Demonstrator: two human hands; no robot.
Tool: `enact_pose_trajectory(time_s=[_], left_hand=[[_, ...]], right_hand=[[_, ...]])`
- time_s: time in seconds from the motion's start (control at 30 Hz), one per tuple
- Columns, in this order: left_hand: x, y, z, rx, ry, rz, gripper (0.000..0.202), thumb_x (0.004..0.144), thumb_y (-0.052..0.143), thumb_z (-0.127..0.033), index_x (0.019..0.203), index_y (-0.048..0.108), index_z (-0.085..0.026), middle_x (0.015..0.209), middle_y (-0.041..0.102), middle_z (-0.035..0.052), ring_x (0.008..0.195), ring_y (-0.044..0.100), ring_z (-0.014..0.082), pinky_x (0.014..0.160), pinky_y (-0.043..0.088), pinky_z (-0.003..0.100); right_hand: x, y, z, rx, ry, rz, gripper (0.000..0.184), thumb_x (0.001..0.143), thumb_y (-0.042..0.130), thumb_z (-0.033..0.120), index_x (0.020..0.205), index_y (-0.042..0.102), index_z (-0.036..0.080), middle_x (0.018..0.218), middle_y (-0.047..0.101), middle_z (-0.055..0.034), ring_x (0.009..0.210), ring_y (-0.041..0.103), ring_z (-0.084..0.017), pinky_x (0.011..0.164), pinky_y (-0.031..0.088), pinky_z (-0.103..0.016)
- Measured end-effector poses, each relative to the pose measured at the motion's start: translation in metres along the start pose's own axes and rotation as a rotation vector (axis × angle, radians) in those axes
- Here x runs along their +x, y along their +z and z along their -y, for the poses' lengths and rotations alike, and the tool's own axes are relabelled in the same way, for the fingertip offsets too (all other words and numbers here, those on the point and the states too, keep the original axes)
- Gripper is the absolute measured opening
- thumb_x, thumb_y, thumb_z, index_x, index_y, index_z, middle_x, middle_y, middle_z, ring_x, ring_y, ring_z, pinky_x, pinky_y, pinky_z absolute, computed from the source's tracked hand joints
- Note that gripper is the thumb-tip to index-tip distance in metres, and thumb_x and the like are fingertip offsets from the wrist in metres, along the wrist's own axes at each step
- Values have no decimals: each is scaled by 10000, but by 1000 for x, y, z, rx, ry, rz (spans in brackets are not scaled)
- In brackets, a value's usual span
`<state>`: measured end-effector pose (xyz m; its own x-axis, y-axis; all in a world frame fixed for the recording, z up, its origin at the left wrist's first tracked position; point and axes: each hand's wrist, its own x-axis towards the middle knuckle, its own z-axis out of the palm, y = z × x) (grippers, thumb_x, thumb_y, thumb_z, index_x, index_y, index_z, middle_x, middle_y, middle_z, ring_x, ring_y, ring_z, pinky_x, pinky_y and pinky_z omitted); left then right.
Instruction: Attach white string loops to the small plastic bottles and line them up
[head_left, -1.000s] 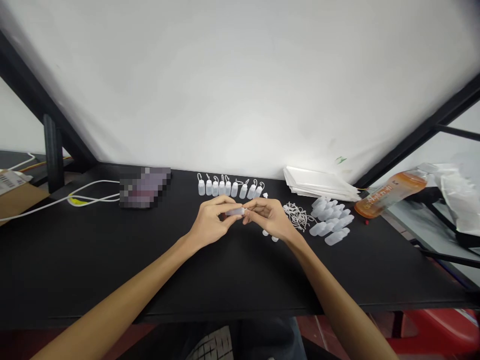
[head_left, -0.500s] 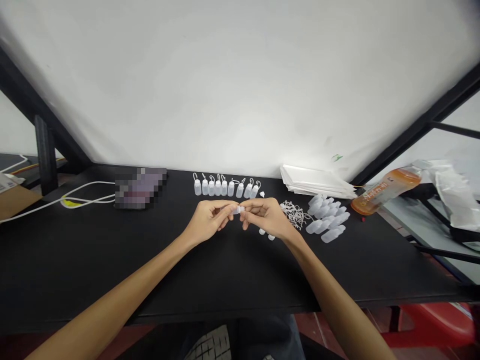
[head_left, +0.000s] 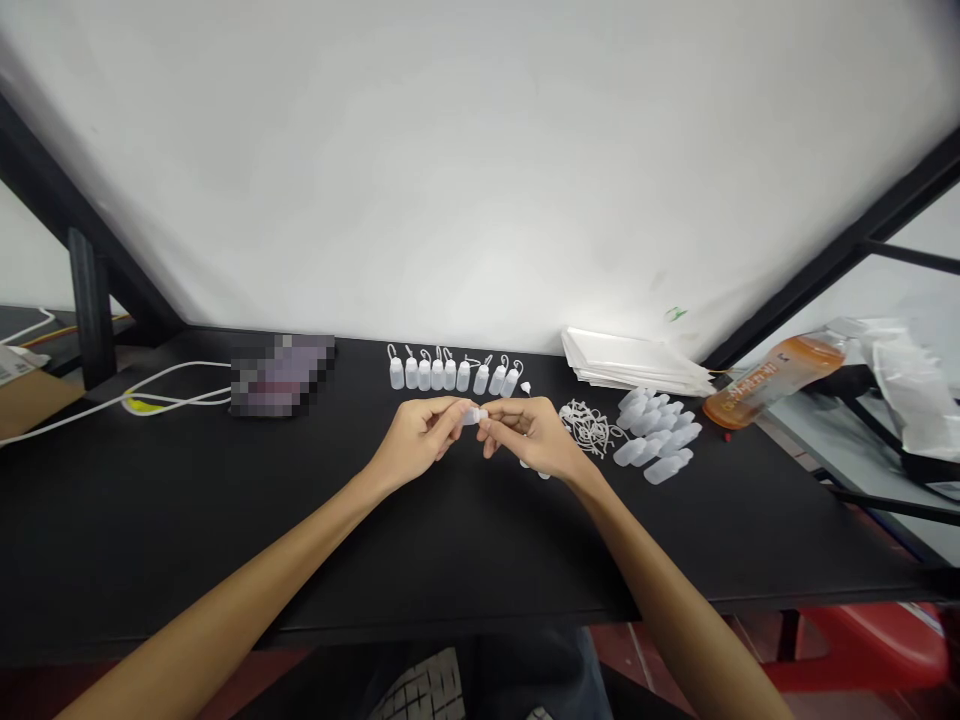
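Observation:
My left hand (head_left: 421, 437) and my right hand (head_left: 529, 436) meet above the black table (head_left: 225, 520), both pinched on one small translucent plastic bottle (head_left: 471, 415) held sideways between them. The fingers of both hands are curled round it, so most of it is hidden. Behind the hands a row of several small white bottles with loop caps (head_left: 450, 373) stands upright. To the right lie a tangle of white loop caps (head_left: 589, 425) and a pile of several empty bottles on their sides (head_left: 658, 437). Two tiny white pieces (head_left: 541, 472) lie just under my right wrist.
A stack of white sheets (head_left: 634, 364) lies at the back right, with an orange drink bottle (head_left: 772, 380) on its side beyond it. A blurred dark object (head_left: 281, 375) and white cables (head_left: 150, 395) sit at the back left. A white wall stands directly behind.
More of the bottle has slid into my left hand, so less of it shows between the fingers. The view shifted slightly; the hands stay in the same place.

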<state>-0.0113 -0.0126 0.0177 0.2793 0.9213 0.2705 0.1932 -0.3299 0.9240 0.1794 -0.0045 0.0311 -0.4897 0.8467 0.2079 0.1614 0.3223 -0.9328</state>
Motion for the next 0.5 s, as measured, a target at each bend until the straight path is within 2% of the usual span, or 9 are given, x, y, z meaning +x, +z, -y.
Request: enact_pose_trajectory(time_s=[0.13, 0.27, 0.5], left_hand=[[0, -1, 0, 106, 74, -35, 347, 932, 514, -394, 830, 719, -134, 624, 529, -12, 479, 431, 62, 472, 378, 196], [1, -1, 0, 72, 47, -47, 333, 909, 555, -393, 1003, 751, -140, 697, 598, 9, 490, 467, 72, 492, 403, 213], [2, 0, 2, 66, 33, -47, 327, 901, 576, -400, 1002, 766, -153, 691, 593, 6, 491, 486, 76, 511, 411, 231]], right_hand=[[0, 0, -1, -4, -8, -6, 303, 867, 617, 405, 931, 711, 125, 756, 676, -53, 608, 673, -152, 616, 561, -298], [1, -3, -1, -49, 2, 24, 312, 890, 594, 406, 975, 718, 132, 833, 701, -70, 737, 685, -162, 674, 570, -291], [1, -3, -4, -91, 4, 40, 322, 914, 564, 400, 1017, 719, 138, 858, 698, -70, 726, 668, -153, 621, 558, -267]])
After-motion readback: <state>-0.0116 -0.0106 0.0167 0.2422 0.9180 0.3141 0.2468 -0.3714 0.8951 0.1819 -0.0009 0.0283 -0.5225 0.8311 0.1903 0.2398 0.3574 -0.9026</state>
